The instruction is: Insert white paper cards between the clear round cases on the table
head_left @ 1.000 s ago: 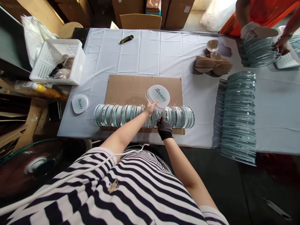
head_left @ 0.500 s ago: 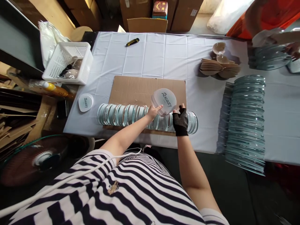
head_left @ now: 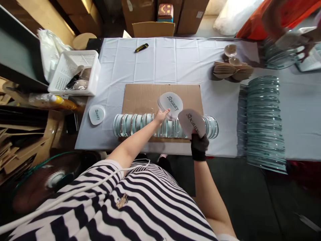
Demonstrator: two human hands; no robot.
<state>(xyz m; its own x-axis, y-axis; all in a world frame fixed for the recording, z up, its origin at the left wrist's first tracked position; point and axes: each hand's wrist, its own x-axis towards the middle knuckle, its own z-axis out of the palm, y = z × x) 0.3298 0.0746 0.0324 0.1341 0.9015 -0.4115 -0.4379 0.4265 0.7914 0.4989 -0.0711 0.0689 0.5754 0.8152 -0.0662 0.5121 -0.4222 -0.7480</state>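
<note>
My left hand (head_left: 162,115) is closed on a stack of thin white printed sheets (head_left: 170,103), round-cornered and lettered "beauty". In its black fingerless glove, my right hand (head_left: 199,142) pinches a single printed sheet (head_left: 191,121) of the same kind, held apart from the stack and tilted. Beneath both hands runs a row of glass discs (head_left: 136,124) standing on edge, with whitish pieces between some of them. The row lies along the near part of a flat cardboard sheet (head_left: 140,97); my left forearm and the right-hand sheet hide parts of it.
Another pile of printed sheets (head_left: 96,114) lies at left, near a white basket (head_left: 94,82). A yellow-black cutter (head_left: 141,48) lies at the back. Rightward are brown fanned pieces (head_left: 223,71) and a long row of glass (head_left: 264,117). A co-worker's hand (head_left: 304,48) is at far right.
My right hand has drawn one sheet off the stack and moved it right and toward me. My left hand with the stack has shifted slightly left.
</note>
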